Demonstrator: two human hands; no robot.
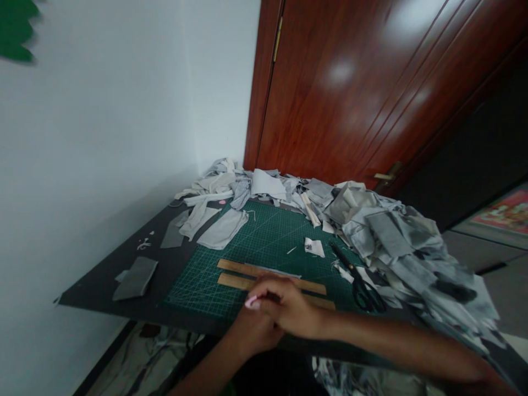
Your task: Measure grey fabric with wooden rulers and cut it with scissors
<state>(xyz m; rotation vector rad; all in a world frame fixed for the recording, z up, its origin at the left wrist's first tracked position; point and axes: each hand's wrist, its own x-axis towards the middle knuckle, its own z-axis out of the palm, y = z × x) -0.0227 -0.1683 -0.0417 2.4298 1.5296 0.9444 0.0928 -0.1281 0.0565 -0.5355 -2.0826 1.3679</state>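
At left on the dark table (97,289) lies gray cloth (138,279), then wooden rulers (239,268) on a green mat (274,231). Whether the left hand (256,332) grips anything, I cannot tell; over it, the right hand (291,308) pinches a pink piece (250,301). Scissors (358,278) lie beside heaped scraps (391,236).

Smooth wooden strips (231,266), matt cloth (224,230)

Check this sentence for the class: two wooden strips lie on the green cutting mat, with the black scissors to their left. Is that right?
Not quite: the head view shows the black scissors to the right, not left, of the two wooden strips, which do lie on the green cutting mat.
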